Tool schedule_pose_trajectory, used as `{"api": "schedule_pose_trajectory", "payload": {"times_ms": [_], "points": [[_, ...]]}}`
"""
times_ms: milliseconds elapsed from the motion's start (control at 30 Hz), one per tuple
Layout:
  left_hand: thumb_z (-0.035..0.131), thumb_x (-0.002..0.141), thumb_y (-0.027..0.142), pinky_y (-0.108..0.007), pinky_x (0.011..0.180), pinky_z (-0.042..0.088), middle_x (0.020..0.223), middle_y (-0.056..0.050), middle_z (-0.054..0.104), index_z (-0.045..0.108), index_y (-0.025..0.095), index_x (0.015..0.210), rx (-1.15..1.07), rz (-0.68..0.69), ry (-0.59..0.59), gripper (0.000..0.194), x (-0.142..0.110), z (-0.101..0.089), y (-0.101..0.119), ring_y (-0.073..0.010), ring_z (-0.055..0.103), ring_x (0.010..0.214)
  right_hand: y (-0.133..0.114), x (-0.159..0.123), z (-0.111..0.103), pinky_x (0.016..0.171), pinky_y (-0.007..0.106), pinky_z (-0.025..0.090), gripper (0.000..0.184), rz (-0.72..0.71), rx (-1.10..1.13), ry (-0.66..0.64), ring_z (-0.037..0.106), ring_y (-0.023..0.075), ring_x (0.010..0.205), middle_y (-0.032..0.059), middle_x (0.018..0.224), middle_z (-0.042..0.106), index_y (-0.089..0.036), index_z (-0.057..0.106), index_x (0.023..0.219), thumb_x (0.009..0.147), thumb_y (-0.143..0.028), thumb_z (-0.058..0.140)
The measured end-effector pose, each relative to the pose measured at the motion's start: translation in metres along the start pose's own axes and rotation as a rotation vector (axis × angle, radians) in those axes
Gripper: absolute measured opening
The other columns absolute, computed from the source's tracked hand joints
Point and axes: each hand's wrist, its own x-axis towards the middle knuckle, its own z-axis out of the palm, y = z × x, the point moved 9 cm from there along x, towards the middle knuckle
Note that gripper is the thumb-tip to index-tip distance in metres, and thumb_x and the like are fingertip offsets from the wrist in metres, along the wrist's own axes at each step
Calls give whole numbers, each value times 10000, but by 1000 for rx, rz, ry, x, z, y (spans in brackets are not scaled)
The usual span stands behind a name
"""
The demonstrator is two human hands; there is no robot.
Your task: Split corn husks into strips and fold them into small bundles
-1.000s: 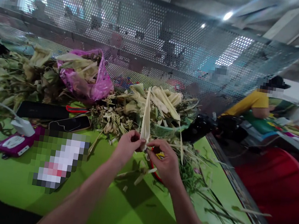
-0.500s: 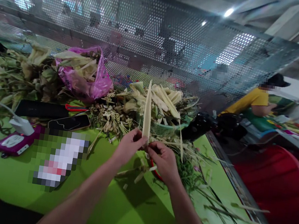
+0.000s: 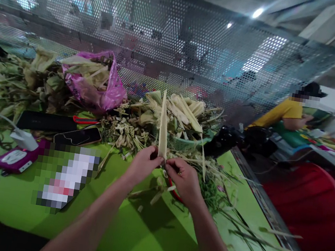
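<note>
i see a white charger (image 3: 24, 140) on a purple box (image 3: 13, 161) at ten o'clock, a dark phone (image 3: 81, 136) at eleven, a perforated screen (image 3: 169, 36) at twelve, a red chair (image 3: 312, 195) at two.

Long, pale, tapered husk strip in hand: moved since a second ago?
Yes, slightly: the husk strip now has its tip farther left and a little higher against the rounded green bowl.

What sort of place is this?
Probably a shared workroom, perhaps for handling plant material: pale husks lie heaped on a green table, a perforated screen stands behind it, and a person in yellow is at another work surface to the right.
</note>
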Motion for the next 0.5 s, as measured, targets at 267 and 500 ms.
{"api": "schedule_pose_trajectory", "payload": {"times_ms": [267,500], "points": [[569,728,162,-224,568,436,679,4,566,588,127,778,59,-64,-67,64,2,2,-7,-99,508,591,-24,-2,1,632,255,377,96,-147,-243,-64,533,156,681,11,735,595,-194,605,785,848,-193,533],[582,737,178,-232,590,465,702,1,576,579,134,792,-12,-131,-98,71,0,3,-8,-99,533,606,-21,-3,-1,678,260,402,133,-150,-172,-79,581,164,738,19,792,643,-211,646,867,893,-257,524]]}}
